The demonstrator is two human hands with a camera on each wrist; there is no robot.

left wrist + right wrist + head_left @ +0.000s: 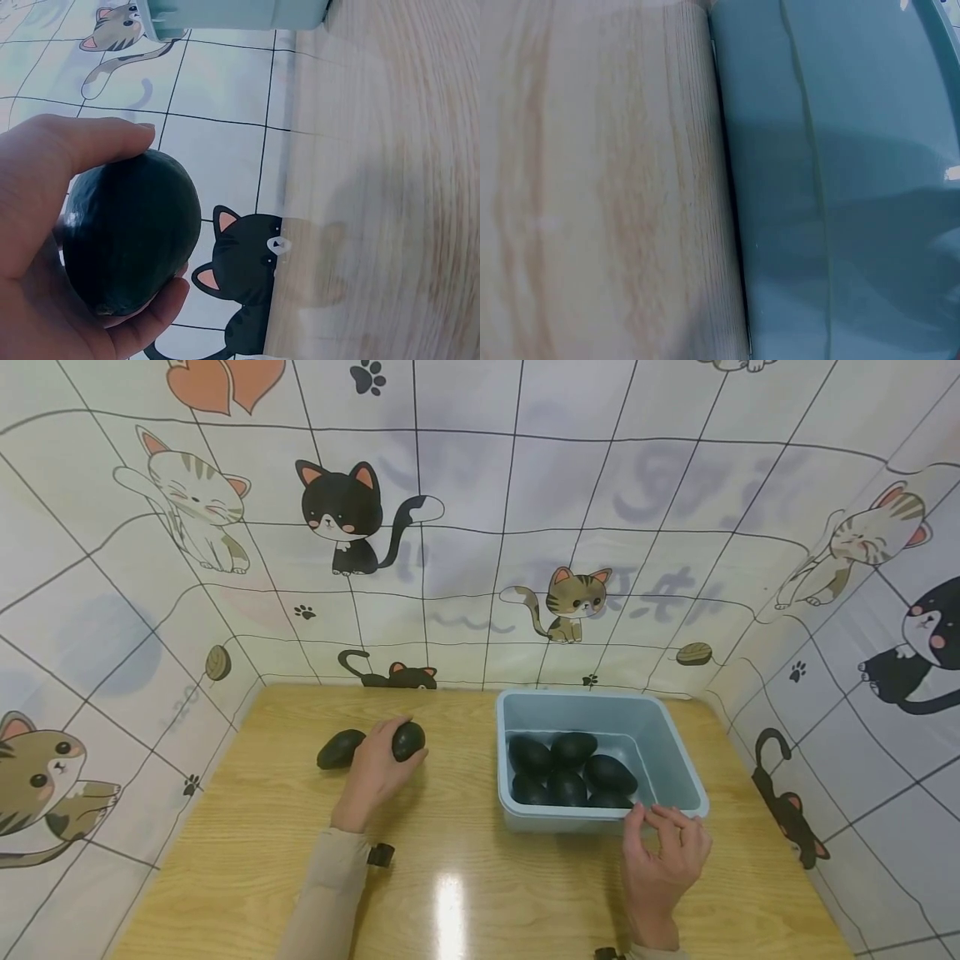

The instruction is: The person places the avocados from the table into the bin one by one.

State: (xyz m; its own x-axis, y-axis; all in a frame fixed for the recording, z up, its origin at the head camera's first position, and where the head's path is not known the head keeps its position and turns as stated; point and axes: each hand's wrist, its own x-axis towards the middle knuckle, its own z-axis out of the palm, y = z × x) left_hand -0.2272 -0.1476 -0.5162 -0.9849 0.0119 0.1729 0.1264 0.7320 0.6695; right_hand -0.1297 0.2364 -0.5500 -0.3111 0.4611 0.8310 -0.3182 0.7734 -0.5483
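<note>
My left hand (378, 770) holds a dark green avocado (408, 741) above the table; in the left wrist view, thumb and fingers curl around this avocado (131, 232). Just left of that hand, another avocado (341, 749) lies on the table, partly covered by the hand. A light blue plastic bin (678, 752) stands to the right, with several dark avocados (573, 749) gathered in its left and front part. At the bin's front right rim, my right hand (663, 860) grips the edge with bent fingers and thumb. The right wrist view shows the bin's side wall (840, 195) close up.
The wooden table (450, 852) is enclosed at the back and both sides by white sheeting (465, 560) with grid lines and cartoon cats. The bin stands near the back right of the table.
</note>
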